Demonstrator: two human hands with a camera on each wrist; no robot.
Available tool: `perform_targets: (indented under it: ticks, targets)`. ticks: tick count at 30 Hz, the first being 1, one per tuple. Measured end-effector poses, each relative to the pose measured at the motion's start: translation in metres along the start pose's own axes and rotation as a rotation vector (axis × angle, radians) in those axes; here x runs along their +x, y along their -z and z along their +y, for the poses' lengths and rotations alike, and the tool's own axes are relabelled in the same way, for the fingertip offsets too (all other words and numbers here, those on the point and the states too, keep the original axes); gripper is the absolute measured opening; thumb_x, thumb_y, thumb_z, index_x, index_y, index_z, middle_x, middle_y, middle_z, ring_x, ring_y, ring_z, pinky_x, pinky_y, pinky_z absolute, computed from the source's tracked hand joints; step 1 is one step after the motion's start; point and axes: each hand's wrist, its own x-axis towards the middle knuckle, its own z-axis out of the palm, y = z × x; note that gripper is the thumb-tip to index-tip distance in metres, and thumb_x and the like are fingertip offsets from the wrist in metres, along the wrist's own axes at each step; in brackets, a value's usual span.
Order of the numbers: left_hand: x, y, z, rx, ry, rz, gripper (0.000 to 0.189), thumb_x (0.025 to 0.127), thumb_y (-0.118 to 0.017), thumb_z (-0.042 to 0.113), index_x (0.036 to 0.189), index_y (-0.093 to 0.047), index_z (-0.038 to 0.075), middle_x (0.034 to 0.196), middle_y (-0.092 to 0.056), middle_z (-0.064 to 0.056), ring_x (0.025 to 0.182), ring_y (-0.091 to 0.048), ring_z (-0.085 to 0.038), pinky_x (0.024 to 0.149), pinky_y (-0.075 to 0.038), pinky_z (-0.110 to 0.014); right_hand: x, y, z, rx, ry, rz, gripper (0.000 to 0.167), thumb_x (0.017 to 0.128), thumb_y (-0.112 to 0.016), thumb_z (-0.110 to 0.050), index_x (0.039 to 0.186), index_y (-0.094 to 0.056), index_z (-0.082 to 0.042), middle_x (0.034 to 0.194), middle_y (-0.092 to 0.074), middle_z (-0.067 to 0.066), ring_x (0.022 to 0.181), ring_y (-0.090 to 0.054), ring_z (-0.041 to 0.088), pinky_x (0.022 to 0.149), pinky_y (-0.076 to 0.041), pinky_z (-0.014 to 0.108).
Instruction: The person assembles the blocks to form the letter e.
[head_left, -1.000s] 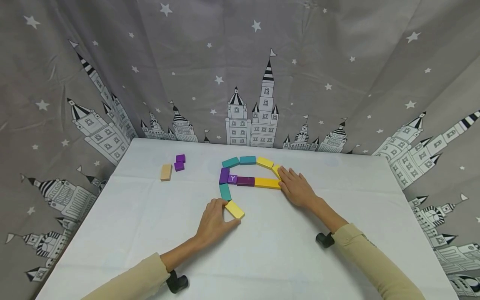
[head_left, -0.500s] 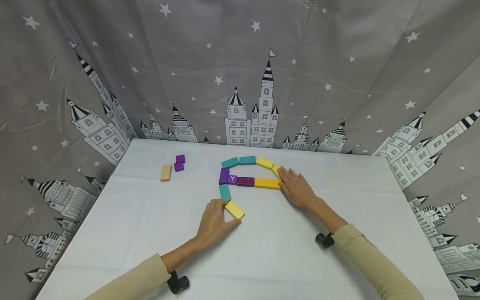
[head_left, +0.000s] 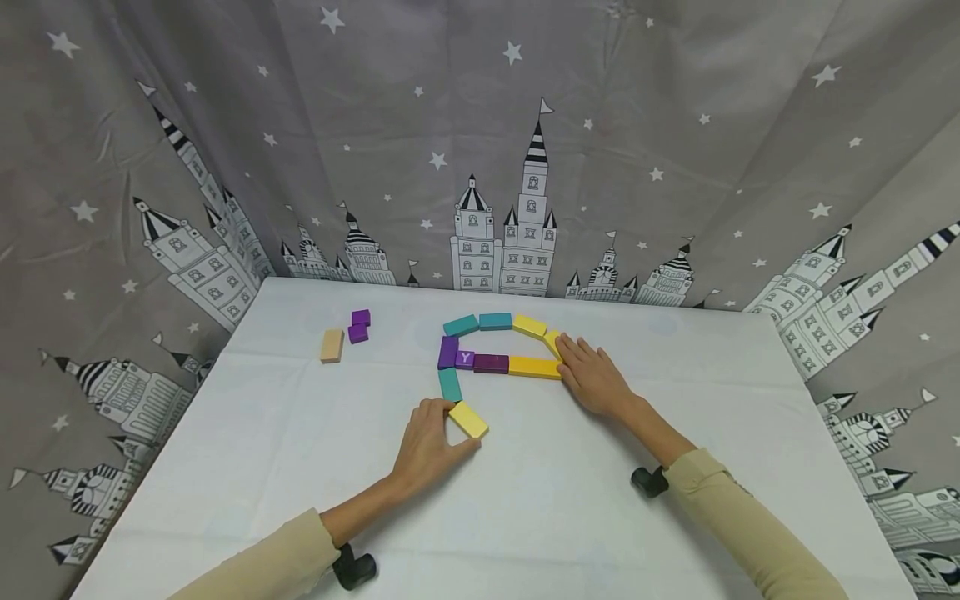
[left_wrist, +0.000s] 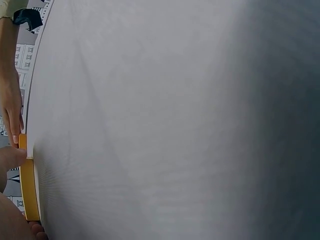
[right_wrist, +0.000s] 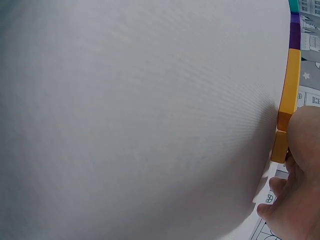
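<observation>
My left hand (head_left: 426, 448) pinches a pale yellow block (head_left: 470, 420) between thumb and fingers at its two ends. That block's upper corner meets a teal block (head_left: 450, 385), which sits below an upright purple block (head_left: 447, 352). Rightward from there runs a row: a small purple block lettered Y (head_left: 465, 359), a dark purple block (head_left: 491, 363) and a long yellow block (head_left: 534, 367). My right hand (head_left: 596, 379) rests with extended fingers at this row's right end, partly covering a slanted yellow block (head_left: 551, 342). Two more teal blocks (head_left: 495, 322) and another yellow block (head_left: 529, 324) arch above the row.
At the back left lie a tan block (head_left: 332, 345) and two small purple blocks (head_left: 359, 333). A white cloth covers the table (head_left: 555, 517). Behind its far edge hangs a grey curtain (head_left: 360, 100) printed with castles and stars.
</observation>
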Motion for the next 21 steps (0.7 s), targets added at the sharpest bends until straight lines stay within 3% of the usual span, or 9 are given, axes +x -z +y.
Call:
perform_targets:
  ticks: [16, 21]
  targets:
    - [0.0008, -0.0004, -0.0013, 0.004, 0.002, 0.007, 0.063, 0.076, -0.087, 0.027, 0.121, -0.054, -0.002, 0.109, -0.055, -0.011, 0.099, -0.049, -0.026, 0.085, -0.047, -0.041, -0.0014, 0.0021, -0.0014, 0.000, 0.012, 0.011, 0.057, 0.109, -0.037, -0.029, 0.158, -0.023, -0.004, 0.162, -0.023, 0.013, 0.146, -0.022, 0.040, 0.115, -0.017, 0.063]
    - [0.0002, 0.0048, -0.0019, -0.047, 0.025, -0.014, 0.063, 0.077, -0.086, 0.029, 0.122, -0.054, -0.001, 0.113, -0.053, -0.011, 0.103, -0.050, -0.025, 0.091, -0.048, -0.042, -0.0013, 0.0019, -0.0011, 0.000, 0.011, 0.007, 0.057, 0.109, -0.036, -0.030, 0.158, -0.023, -0.005, 0.162, -0.022, 0.012, 0.147, -0.021, 0.040, 0.115, -0.017, 0.063]
